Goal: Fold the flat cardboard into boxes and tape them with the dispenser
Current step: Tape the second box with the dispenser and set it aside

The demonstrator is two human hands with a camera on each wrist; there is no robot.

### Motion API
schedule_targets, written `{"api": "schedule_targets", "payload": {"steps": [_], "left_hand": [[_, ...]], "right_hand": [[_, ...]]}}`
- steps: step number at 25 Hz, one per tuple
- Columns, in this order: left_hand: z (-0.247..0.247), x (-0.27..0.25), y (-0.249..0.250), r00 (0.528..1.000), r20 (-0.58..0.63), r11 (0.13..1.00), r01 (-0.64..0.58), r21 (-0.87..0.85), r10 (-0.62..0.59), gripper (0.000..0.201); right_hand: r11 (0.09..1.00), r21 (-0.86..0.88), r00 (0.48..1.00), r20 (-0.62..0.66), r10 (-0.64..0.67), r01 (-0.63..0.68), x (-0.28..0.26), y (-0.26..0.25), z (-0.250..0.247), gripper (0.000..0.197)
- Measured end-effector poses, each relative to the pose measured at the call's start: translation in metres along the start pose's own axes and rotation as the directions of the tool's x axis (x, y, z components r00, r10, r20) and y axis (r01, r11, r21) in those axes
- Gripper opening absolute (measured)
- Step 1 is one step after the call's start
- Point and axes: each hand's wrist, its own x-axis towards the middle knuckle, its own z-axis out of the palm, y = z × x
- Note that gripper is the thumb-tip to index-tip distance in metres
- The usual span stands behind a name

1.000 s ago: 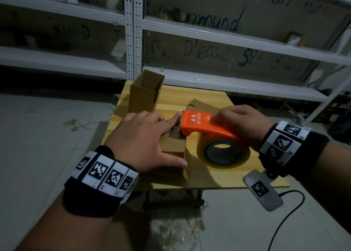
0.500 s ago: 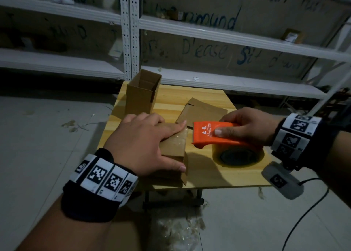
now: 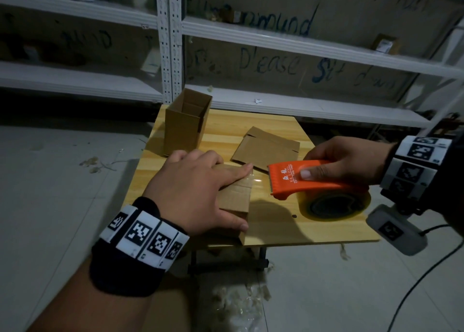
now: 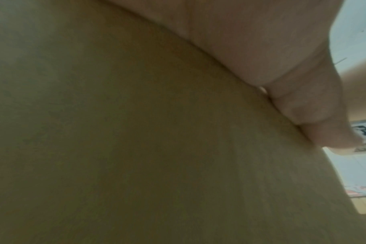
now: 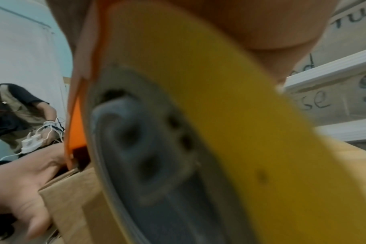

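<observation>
A small folded cardboard box (image 3: 236, 198) stands at the table's front edge. My left hand (image 3: 206, 181) lies on top of it with straight fingers pressing the flaps down and the thumb along the near side. In the left wrist view its cardboard (image 4: 136, 148) fills the picture under the thumb (image 4: 313, 107). A shiny strip of clear tape (image 3: 256, 178) runs off the box top towards the orange tape dispenser (image 3: 301, 181). My right hand (image 3: 334, 160) grips the dispenser just right of the box, with the tape roll (image 5: 219, 99) low over the table.
An open, upright box (image 3: 185, 125) stands at the back left of the wooden table (image 3: 276, 228). Flat cardboard pieces (image 3: 266, 148) lie behind the dispenser. White metal shelves (image 3: 301, 45) run behind the table. Another person (image 5: 17, 112) is off to one side. Tape scraps lie on the floor.
My right hand has drawn the dispenser to the right, off the box top and away from my left hand. The left hand has stayed on the box.
</observation>
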Motion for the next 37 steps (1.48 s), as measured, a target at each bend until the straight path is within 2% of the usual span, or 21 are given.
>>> {"api": "schedule_targets", "payload": {"steps": [3,6,12,15,19,23,25,26,28,29,30,32,34,37], "left_hand": [[0.001,0.0,0.0,1.0,-0.007,1.0,-0.009,-0.006,0.009,0.11],[-0.001,-0.003,-0.006,1.0,-0.018,0.999,0.02,-0.049,-0.021,0.11],[-0.004,-0.003,-0.005,0.999,-0.019,0.996,0.039,-0.083,-0.041,0.112],[0.0,-0.003,0.005,1.0,-0.019,0.999,0.001,-0.039,-0.002,0.112],[0.003,-0.001,0.009,1.0,-0.02,1.0,-0.004,-0.013,0.003,0.11],[0.005,-0.001,0.009,0.999,-0.043,1.0,0.023,-0.018,-0.024,0.102],[-0.003,-0.006,0.011,0.996,-0.088,0.992,0.0,-0.122,-0.011,0.102],[-0.008,-0.011,0.012,0.987,-0.16,0.973,-0.027,-0.228,-0.01,0.103],[-0.014,-0.018,0.007,0.917,-0.398,0.935,-0.116,-0.335,-0.029,0.104],[-0.015,-0.019,0.002,0.888,-0.459,0.935,-0.129,-0.331,-0.04,0.105],[-0.014,-0.019,-0.003,0.884,-0.465,0.935,-0.117,-0.334,-0.055,0.106],[-0.01,-0.017,-0.01,0.905,-0.413,0.929,-0.057,-0.367,-0.107,0.108],[-0.001,-0.015,-0.016,0.917,-0.37,0.918,-0.012,-0.397,-0.148,0.109],[0.008,-0.013,-0.018,0.932,-0.321,0.912,0.023,-0.409,-0.168,0.108]], "right_hand": [[1.0,0.006,1.0,0.009,0.009,-0.009,0.003,0.007,0.0,0.085],[0.999,-0.046,1.0,-0.007,0.014,-0.014,0.001,0.008,-0.004,0.067],[0.939,-0.328,0.993,-0.087,0.078,-0.103,0.014,-0.008,0.008,0.055],[0.875,-0.469,0.992,-0.101,0.077,-0.115,0.036,-0.029,0.032,0.055],[0.78,-0.618,0.987,-0.159,-0.005,-0.096,0.046,-0.054,0.045,0.059],[0.642,-0.764,0.987,-0.14,-0.077,-0.058,0.05,-0.069,0.038,0.047],[0.588,-0.808,0.986,-0.125,-0.111,-0.036,0.053,-0.063,0.038,0.039],[0.566,-0.823,0.987,-0.122,-0.109,-0.04,0.055,-0.055,0.041,0.036],[0.59,-0.802,0.984,-0.165,-0.073,-0.091,0.059,-0.04,0.048,0.032],[0.633,-0.765,0.973,-0.218,-0.08,-0.12,0.06,-0.033,0.048,0.034],[0.678,-0.721,0.953,-0.285,-0.102,-0.143,0.061,-0.028,0.047,0.037],[0.739,-0.652,0.903,-0.402,-0.151,-0.167,0.061,-0.015,0.048,0.04],[0.786,-0.588,0.867,-0.478,-0.144,-0.193,0.061,0.002,0.06,0.04],[0.814,-0.546,0.875,-0.472,-0.104,-0.197,0.065,0.027,0.096,0.041]]}}
